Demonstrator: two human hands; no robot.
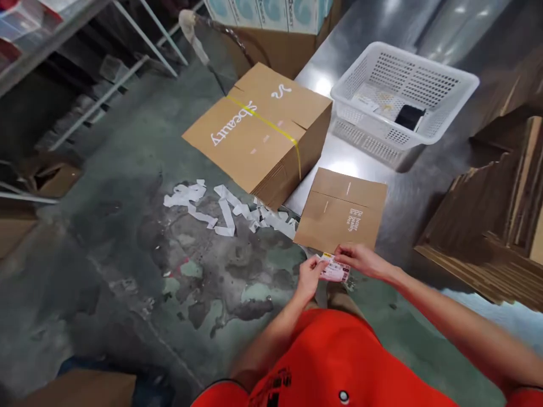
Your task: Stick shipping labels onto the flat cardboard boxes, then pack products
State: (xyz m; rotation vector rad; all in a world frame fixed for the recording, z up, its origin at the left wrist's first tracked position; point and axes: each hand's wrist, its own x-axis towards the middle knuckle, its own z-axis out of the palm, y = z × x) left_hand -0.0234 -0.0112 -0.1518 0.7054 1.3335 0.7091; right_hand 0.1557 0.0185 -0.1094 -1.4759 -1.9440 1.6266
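Note:
Both my hands pinch a white printed shipping label (334, 270) with a yellow patch along its upper edge. My left hand (310, 273) grips its left side, thumb on top. At its upper right edge my right hand (356, 258) has thumb and fingers closed. Just beyond my hands a flat folded cardboard box (339, 209) with white lettering lies at the near end of the metal table (311, 195). Left of it, a strapped stack of flattened cardboard boxes (263, 133) reads "beauty" under a yellow band.
On the table stands a white plastic basket (345, 99) holding a black item (409, 117). Stacked cardboard (479, 226) is at the right. Torn white paper strips (227, 212) litter the stained floor. A metal shelf (97, 107) is at the left.

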